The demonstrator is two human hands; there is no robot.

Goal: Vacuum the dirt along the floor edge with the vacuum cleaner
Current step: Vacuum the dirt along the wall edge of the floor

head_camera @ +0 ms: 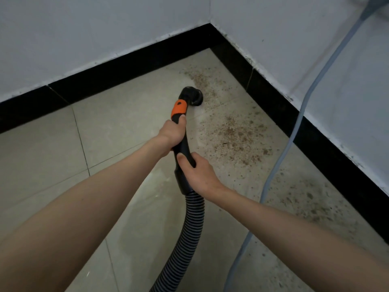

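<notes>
Left forearm and left hand (171, 133): bare — no sleeve visible.
Right forearm and right hand (202, 175): bare — likewise unsleeved.

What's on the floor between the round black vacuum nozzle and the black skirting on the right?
Brown crumbly dirt speckles the beige floor tiles there, seen in the head view.

A bare indoor room corner; pale tiled floor (117, 127), black skirting (126, 68), white painted walls (84, 28).

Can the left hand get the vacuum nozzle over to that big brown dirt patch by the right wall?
Probably yes. The left hand grips the wand just behind the nozzle, and bare floor separates it from the dirt patch.
</notes>
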